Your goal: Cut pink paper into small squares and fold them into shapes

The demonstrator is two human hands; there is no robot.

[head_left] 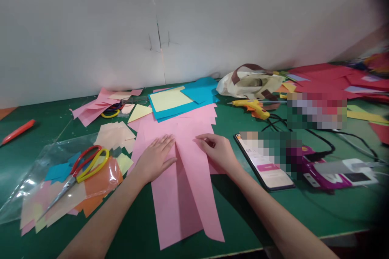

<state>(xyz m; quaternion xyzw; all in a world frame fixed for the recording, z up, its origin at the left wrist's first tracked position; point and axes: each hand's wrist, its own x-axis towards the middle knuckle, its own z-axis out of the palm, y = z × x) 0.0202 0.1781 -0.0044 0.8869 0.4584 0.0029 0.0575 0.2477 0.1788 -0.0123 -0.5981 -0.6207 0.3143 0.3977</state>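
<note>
We rest our left hand (156,156) flat, fingers slightly spread, on a sheet of pink construction paper (167,202) on the green tabletop (240,220), between the scissors (72,179) and a smartphone (269,172). Our right hand (221,151), thumb and fingertips drawn narrow, touches its turned-over flap (196,186); we cannot tell whether it pinches the paper.

— How is the pink sheet (197,184) seen to be finished?
— Smooth, matt paper is seen, as in the blue sheets (200,89).
— And the scissors (72,179)?
— Metal is shown in the blades (59,195), smooth plastic in the handles (107,156); glossy, creased clear plastic is seen in the bag (30,178) beneath.
— Is cloth to be found?
— Matt, soft-looking fabric is seen in the tote bag (226,85). Yellow plastic is shown in the glue gun (255,108), and the smartphone (270,176) is faced with a glossy screen.
</note>
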